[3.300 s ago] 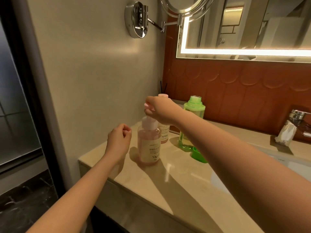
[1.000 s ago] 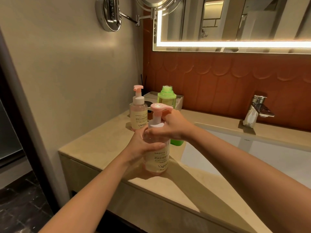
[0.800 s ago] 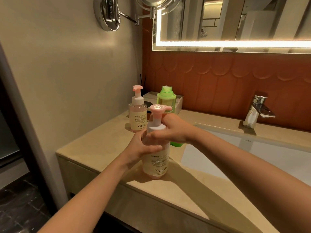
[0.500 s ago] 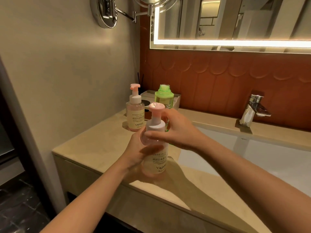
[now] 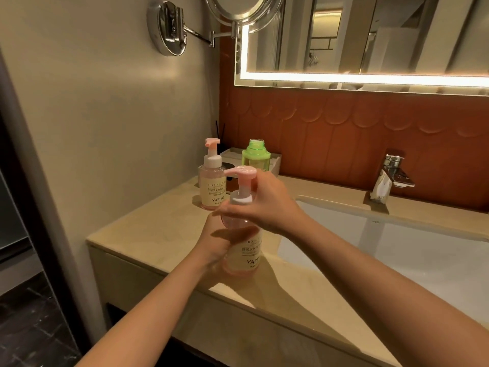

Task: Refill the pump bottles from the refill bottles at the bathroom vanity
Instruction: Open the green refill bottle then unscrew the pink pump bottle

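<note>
**Grip for loosening a pump head**

Near pump bottle (image 5: pixel 244 251) at the countertop (image 5: pixel 158 234) front, beside the basin (image 5: pixel 397 250); left hand (image 5: pixel 221 245) wraps its body, right hand (image 5: pixel 266 205) pinches the white collar (image 5: pixel 239 199); smooth, light plastic probably slips, so hold the labelled waist firmly; uncapped green refill bottle (image 5: pixel 256 156) stands behind.

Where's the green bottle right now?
Head view, back left of the counter: the green bottle stands uncapped, just right of the far pump bottle, left of the sink.
</note>
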`<state>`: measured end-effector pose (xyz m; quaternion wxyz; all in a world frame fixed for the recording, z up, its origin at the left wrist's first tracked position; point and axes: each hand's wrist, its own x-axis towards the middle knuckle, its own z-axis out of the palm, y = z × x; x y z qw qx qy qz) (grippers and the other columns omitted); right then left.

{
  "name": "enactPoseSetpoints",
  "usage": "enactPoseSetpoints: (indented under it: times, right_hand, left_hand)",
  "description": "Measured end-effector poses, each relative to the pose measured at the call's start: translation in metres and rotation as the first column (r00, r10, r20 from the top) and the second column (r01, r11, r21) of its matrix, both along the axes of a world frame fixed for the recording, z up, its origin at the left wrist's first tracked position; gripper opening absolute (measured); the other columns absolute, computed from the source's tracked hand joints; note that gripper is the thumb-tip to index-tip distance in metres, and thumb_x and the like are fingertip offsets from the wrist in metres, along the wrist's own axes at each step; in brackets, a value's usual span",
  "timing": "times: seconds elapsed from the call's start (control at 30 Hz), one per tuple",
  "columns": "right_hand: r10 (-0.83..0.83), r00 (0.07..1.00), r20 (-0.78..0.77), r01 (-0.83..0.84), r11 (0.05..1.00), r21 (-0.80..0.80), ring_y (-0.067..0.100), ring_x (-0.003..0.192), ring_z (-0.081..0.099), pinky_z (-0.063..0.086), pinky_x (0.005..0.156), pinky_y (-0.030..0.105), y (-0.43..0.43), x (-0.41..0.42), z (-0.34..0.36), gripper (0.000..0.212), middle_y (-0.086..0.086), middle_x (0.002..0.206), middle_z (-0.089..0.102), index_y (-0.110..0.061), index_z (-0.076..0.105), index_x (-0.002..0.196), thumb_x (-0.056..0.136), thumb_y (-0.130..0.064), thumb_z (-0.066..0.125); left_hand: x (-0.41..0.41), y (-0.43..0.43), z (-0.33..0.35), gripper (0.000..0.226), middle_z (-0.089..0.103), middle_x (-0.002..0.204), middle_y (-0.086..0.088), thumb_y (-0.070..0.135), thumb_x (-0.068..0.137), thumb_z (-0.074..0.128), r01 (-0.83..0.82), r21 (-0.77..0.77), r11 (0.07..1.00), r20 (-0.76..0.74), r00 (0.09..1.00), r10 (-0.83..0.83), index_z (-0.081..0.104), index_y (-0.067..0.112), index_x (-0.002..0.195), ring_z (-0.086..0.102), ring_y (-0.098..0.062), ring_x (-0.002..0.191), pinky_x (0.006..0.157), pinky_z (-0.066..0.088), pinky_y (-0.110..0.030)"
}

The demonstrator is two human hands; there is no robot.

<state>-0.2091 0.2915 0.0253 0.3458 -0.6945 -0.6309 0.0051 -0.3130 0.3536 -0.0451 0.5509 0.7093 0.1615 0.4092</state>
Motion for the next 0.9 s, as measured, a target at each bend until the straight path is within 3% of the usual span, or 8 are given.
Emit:
enactPoseSetpoints:
  times: [0.1,0.17,0.27,0.33,0.5,0.7,0.83,0.9]
  right_hand:
    - [-0.013,1.0,-0.006,0.013,0.998,0.069,0.009,0.093,0.056,0.046,0.069,0.018,-0.001,-0.005,0.002,0.062,-0.007,0.103,0.06,-0.026,0.054,0.12,0.066,-0.05,0.075]
    - [0.053,0.996,-0.072,-0.053,0.999,-0.008,0.009,0.085,0.056,0.043,0.064,0.014,-0.006,-0.004,0.01,0.043,-0.006,0.095,0.06,-0.019,0.057,0.111,0.073,-0.032,0.074]
    - [0.135,0.949,-0.285,-0.175,0.977,-0.12,0.017,0.095,0.057,0.052,0.082,0.03,-0.014,-0.003,0.016,0.033,0.002,0.1,0.058,-0.013,0.054,0.109,0.079,-0.02,0.066]
    - [0.117,0.941,-0.317,-0.166,0.977,-0.133,0.019,0.102,0.055,0.051,0.087,0.033,-0.014,-0.004,0.011,0.046,0.002,0.109,0.055,-0.015,0.049,0.118,0.079,-0.028,0.068]
    - [-0.088,0.996,-0.031,0.091,0.992,0.084,0.011,0.097,0.048,0.044,0.078,0.022,-0.01,-0.013,-0.001,0.061,-0.006,0.107,0.051,-0.02,0.049,0.117,0.068,-0.045,0.076]
    - [0.175,0.898,-0.404,-0.226,0.971,-0.081,0.016,0.101,0.056,0.049,0.075,0.021,-0.019,-0.005,0.009,0.04,0.0,0.107,0.058,-0.017,0.05,0.111,0.076,-0.015,0.07]
    - [-0.082,0.99,-0.114,0.08,0.997,-0.019,0.017,0.103,0.051,0.051,0.085,0.033,-0.01,-0.009,-0.002,0.061,0.001,0.112,0.053,-0.021,0.054,0.109,0.063,-0.053,0.076]
    - [-0.096,0.99,-0.102,0.103,0.992,0.071,0.014,0.098,0.055,0.051,0.077,0.025,-0.013,-0.011,-0.001,0.051,-0.003,0.106,0.057,-0.018,0.059,0.106,0.067,-0.046,0.076]
  left_hand:
    - [0.0,0.001,-0.002,0.046,0.065,0.103,0.002,0.001,0.069,0.075,-0.033,-0.022,0.999,-0.024,0.999,0.032,0.056,0.019,0.107,0.061,-0.012,0.102,0.099,0.046,-0.042]
    - [0.0,0.002,0.0,0.056,0.065,0.103,0.006,0.015,0.062,0.081,-0.026,0.005,1.0,-0.042,0.999,0.026,0.054,0.019,0.111,0.061,-0.007,0.1,0.09,0.049,-0.03]
    - [0.002,0.002,0.0,0.056,0.065,0.107,0.007,0.021,0.063,0.079,-0.018,-0.022,1.0,-0.032,0.999,0.017,0.054,0.02,0.114,0.06,-0.009,0.105,0.08,0.05,-0.019]
    - [0.002,0.0,-0.001,0.058,0.065,0.11,0.003,0.021,0.065,0.081,-0.015,-0.017,1.0,-0.033,0.999,0.015,0.054,0.019,0.117,0.061,-0.011,0.107,0.083,0.052,-0.022]
    - [0.001,0.003,-0.001,0.049,0.064,0.108,0.0,-0.004,0.073,0.07,-0.017,-0.029,0.999,-0.019,1.0,0.016,0.054,0.018,0.114,0.06,-0.018,0.11,0.093,0.049,-0.035]
    - [0.003,0.0,0.0,0.044,0.064,0.11,-0.001,-0.002,0.079,0.064,0.015,-0.107,0.994,0.026,1.0,-0.012,0.053,0.01,0.12,0.063,-0.012,0.101,0.072,0.054,-0.02]
    - [0.002,0.0,0.001,0.048,0.065,0.108,0.003,0.012,0.069,0.073,-0.005,-0.005,1.0,-0.003,1.0,0.005,0.055,0.019,0.114,0.062,-0.013,0.105,0.088,0.052,-0.028]
    - [0.002,0.0,0.0,0.05,0.064,0.106,0.003,0.0,0.07,0.073,-0.024,-0.03,0.999,-0.001,1.0,0.024,0.054,0.017,0.113,0.061,-0.014,0.105,0.088,0.051,-0.026]
